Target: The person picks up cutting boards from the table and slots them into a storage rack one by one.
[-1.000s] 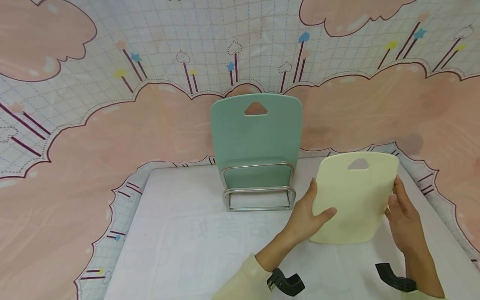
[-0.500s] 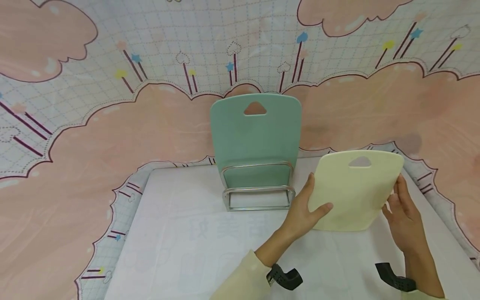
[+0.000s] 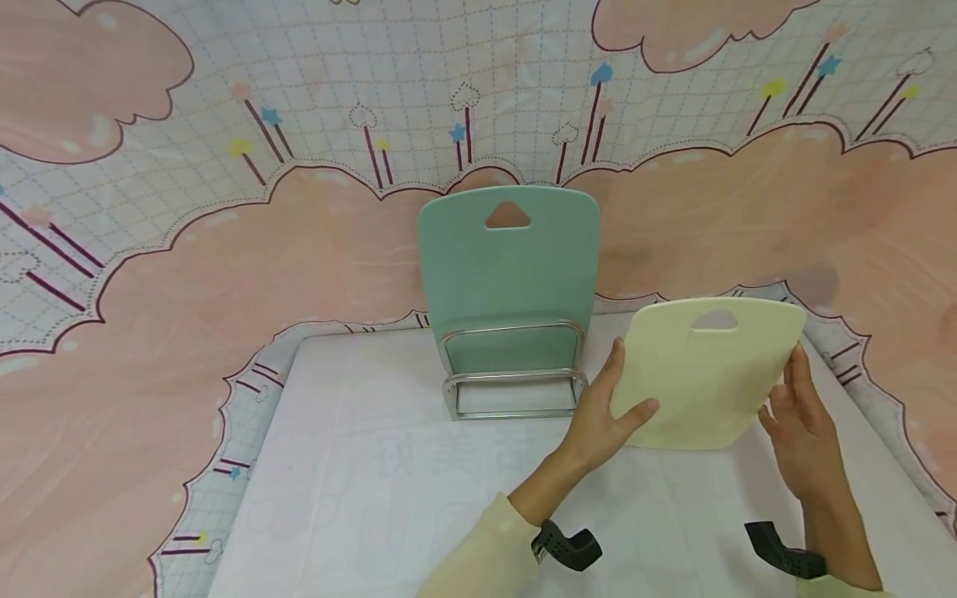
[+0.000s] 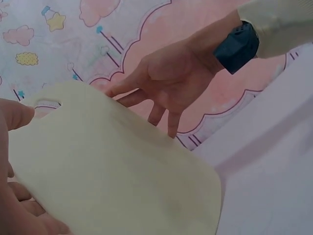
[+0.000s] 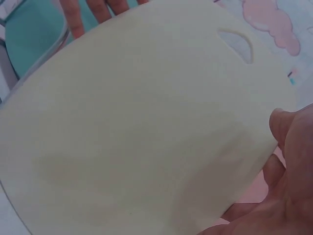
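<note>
A pale yellow cutting board (image 3: 710,378) with a hole near its top edge is held tilted over the right part of the table. My left hand (image 3: 598,419) grips its left side, with the thumb lying across the front face and the other fingers largely hidden behind. At the opposite side, my right hand (image 3: 803,432) holds the board's edge with its fingertips. The left wrist view shows those right fingers (image 4: 156,113) reaching to the board's edge. To the left, a green cutting board (image 3: 512,274) stands upright in a metal wire rack (image 3: 516,378).
The rack's front slot stands in front of the green board, close to my left hand. White cloth covers the table (image 3: 359,498). Behind it hangs a patterned backdrop (image 3: 299,249) with pink clouds. Both wrists wear dark straps (image 3: 785,552).
The yellow cutting board has tilted, its lower edge rising in the head view, and has shifted slightly left. Both hands have moved a little up and left with it. The green board stays put.
</note>
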The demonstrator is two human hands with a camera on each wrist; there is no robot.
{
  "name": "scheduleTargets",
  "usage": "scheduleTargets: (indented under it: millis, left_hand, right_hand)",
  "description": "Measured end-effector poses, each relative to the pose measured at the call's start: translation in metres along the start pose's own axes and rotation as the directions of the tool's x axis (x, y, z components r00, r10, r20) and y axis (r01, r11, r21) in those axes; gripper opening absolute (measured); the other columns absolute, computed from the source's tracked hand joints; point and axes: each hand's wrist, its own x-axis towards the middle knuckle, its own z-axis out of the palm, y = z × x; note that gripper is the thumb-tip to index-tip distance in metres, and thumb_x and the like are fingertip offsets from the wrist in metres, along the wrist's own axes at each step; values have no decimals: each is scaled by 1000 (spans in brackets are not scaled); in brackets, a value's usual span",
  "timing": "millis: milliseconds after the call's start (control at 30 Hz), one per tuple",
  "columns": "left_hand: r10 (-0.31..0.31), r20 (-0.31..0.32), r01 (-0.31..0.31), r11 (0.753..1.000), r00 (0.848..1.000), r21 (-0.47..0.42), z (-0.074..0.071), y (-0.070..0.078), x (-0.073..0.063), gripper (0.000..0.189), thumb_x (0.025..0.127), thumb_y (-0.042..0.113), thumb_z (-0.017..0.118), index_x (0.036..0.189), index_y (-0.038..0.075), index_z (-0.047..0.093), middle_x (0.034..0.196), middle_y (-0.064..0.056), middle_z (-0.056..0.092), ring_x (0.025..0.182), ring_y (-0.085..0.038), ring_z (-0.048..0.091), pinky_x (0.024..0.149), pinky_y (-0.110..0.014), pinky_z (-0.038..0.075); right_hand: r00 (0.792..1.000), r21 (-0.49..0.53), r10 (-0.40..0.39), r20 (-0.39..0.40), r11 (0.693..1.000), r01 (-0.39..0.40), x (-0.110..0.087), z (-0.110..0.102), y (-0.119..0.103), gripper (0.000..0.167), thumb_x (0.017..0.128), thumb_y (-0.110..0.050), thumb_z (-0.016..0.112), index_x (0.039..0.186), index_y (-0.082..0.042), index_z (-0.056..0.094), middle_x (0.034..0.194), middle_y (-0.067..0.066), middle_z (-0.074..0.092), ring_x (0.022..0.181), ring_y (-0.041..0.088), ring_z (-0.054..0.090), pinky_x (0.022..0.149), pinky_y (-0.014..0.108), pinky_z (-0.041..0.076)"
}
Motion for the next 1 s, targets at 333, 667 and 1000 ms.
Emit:
scheduleTargets:
  millis: [333,667,1000]
  left_hand:
    - [13,-37,-13,1000,999,0,-3,-10,4,75,95,24,58,153,6,15,158,-4,15,143,-14,14,114,-36,17]
    - [51,-41,-50,998,998,37,-7,-19,9,74,94,17,60,152,5,16,157,-6,16,143,-16,16,113,-35,19]
    - [33,-32,-31,998,999,58,-7,-27,6,77,95,21,60,155,20,12,156,-1,21,141,-15,22,112,-34,23]
  right_hand:
    - [999,105,-40,13,994,39,6,7,2,69,101,0,38,154,-35,12,159,-14,-3,145,21,-4,104,48,5]
    - [994,130,-105,22,986,101,9,12,1,72,97,9,38,155,-27,13,160,-8,2,145,21,-4,105,56,-4]
    - [999,185,32,43,982,-40,1,11,11,62,104,-8,32,153,-38,9,160,-7,-3,145,30,2,105,51,3]
